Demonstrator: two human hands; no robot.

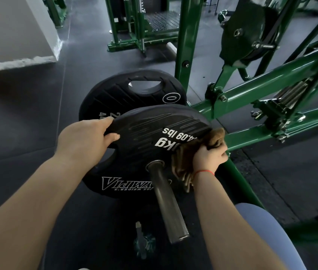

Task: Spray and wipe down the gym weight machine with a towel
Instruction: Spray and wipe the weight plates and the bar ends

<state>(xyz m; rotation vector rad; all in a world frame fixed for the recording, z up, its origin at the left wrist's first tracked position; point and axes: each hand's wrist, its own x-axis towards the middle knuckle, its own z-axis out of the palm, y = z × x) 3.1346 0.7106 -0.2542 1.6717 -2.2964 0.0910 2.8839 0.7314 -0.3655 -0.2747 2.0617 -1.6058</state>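
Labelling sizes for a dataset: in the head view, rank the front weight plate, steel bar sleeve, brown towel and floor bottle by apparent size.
1. front weight plate.
2. steel bar sleeve and brown towel: alike; the towel is bunched in the right hand, so unranked.
3. floor bottle, smallest, though blurred.

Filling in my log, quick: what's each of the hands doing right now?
Left hand: grips the rim of the weight plate.
Right hand: grips the towel, pressed against that plate.

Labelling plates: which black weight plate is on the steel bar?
The nearer black rubber plate, left hand on its rim; the farther black plate sits behind, unmounted.
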